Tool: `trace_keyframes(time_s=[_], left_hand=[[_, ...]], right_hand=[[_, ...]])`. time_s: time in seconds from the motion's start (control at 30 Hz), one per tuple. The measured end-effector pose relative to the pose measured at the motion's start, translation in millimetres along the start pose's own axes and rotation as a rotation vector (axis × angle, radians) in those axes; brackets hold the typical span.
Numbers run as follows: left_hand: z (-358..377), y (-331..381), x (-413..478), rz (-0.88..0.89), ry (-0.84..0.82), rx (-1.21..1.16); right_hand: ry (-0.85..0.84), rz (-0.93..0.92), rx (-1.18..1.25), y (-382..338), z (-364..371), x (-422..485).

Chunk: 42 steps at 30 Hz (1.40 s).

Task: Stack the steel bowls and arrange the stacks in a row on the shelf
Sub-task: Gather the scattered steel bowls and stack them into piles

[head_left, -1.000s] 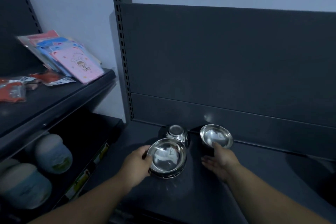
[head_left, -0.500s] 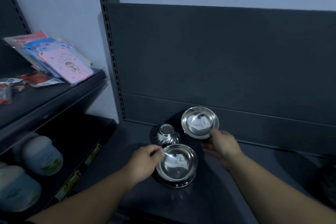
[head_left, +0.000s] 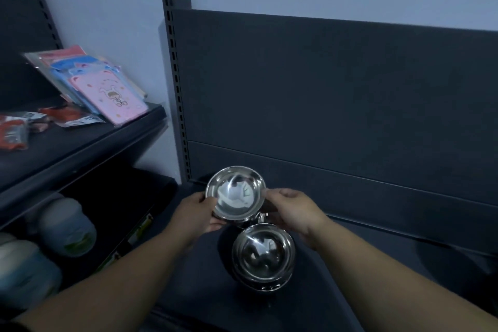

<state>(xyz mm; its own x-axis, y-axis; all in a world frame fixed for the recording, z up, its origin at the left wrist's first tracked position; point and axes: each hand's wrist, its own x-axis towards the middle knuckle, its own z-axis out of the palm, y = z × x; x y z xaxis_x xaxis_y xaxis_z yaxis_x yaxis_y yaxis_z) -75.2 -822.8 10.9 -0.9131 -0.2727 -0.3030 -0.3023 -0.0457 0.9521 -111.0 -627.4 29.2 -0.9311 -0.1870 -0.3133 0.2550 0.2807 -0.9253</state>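
Observation:
A shiny steel bowl (head_left: 235, 193) is held between both hands above the dark shelf (head_left: 199, 272), tilted a little toward me. My left hand (head_left: 194, 213) grips its left rim and underside. My right hand (head_left: 292, 210) holds its right rim. Under the held bowl a bit of another steel bowl (head_left: 260, 216) peeks out, mostly hidden. Nearer to me a stack of steel bowls (head_left: 262, 256) stands upright on the shelf, apart from both hands.
The shelf's dark back panel (head_left: 336, 105) rises right behind the bowls, with a slotted upright (head_left: 176, 89) at its left. A neighbouring shelf at the left holds pink and blue packets (head_left: 107, 91); pale round containers (head_left: 67, 226) sit below it.
My right hand lifted the bowl from the back right and carried it left. My left hand left the stack and took hold of that bowl's other side.

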Motion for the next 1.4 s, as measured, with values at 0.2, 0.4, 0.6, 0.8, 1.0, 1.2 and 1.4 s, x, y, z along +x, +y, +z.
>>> trace_keyframes(time_s=[0.2,0.4,0.6,0.8,1.0,1.2,1.4], left_hand=[[-32,-24,17,-0.049,0.119,-0.02],[-37,-40,28,-0.068,0.165,-0.064],[-45,-49,34,-0.094,0.174,-0.074],[-53,-50,28,-0.097,0.186,-0.097],[-57,-43,19,-0.074,0.164,-0.128],[-52,-28,4,-0.023,0.108,-0.137],[-37,-9,-12,-0.013,0.016,-0.065]], right_hand=[[0.055,-0.103,-0.345,1,16,34],[-0.055,-0.025,-0.625,17,25,82],[-0.169,-0.007,-0.725,18,31,107],[-0.222,0.017,-0.796,15,36,112],[-0.129,-0.041,-0.728,19,34,102],[0.068,-0.152,-0.477,5,23,80],[0.252,-0.204,-0.312,-15,-12,33]])
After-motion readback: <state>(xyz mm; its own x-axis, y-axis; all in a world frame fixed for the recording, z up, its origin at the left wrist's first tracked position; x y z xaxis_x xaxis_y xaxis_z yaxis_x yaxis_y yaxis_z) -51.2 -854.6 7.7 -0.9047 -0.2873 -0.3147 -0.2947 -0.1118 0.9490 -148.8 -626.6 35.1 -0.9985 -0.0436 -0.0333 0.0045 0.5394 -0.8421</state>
